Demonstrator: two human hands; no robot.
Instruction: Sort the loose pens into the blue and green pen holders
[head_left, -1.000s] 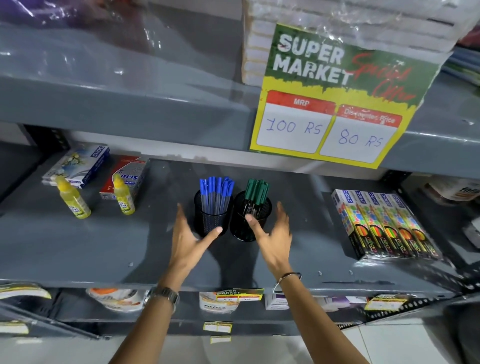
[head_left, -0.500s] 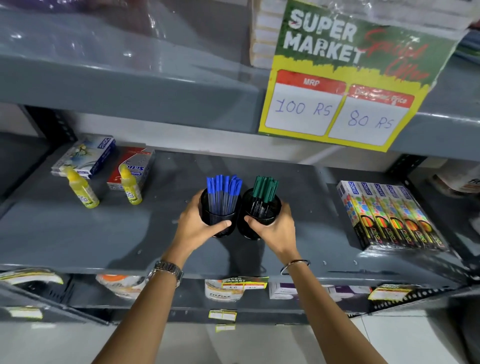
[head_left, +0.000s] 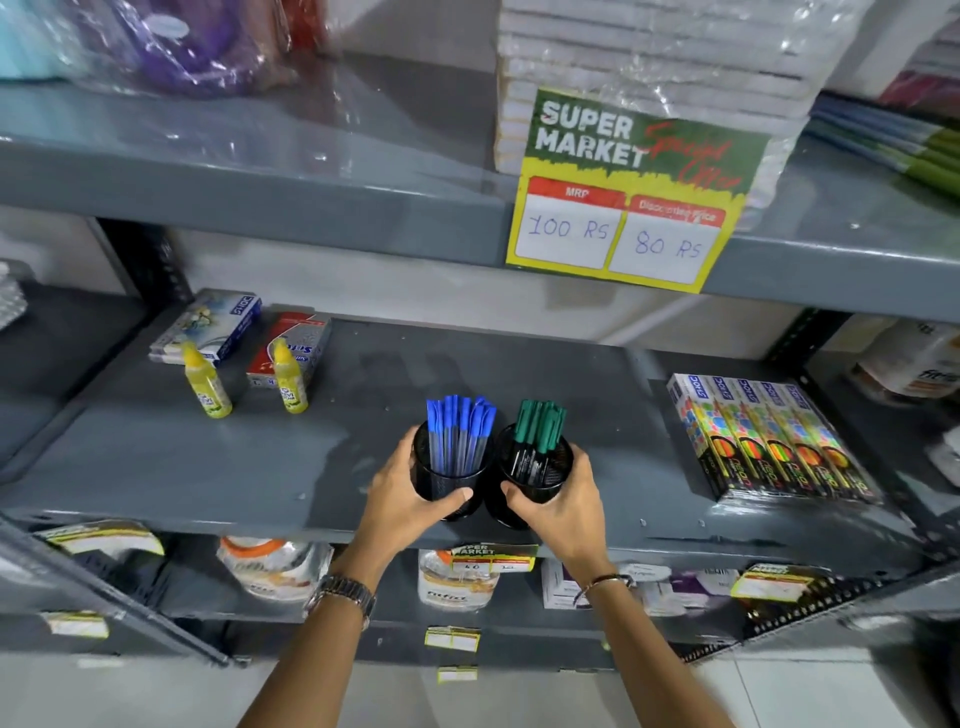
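Two black mesh pen holders stand side by side near the front edge of the grey middle shelf (head_left: 156, 467). The left holder (head_left: 448, 486) is filled with several blue-capped pens (head_left: 460, 428). The right holder (head_left: 540, 475) carries several green-capped pens (head_left: 537, 423). My left hand (head_left: 410, 499) is wrapped around the left holder, thumb across its front. My right hand (head_left: 563, 506) grips the right holder the same way. No loose pens show on the shelf.
Two yellow glue bottles (head_left: 208, 387) and flat boxes (head_left: 210, 327) sit at the shelf's back left. A row of colourful pencil boxes (head_left: 763, 441) lies at the right. A price sign (head_left: 631, 192) hangs from the upper shelf. Packaged goods fill the shelf below.
A second ago both hands were open in front of the holders. They closed around the holders and have drawn them toward the shelf's front edge.
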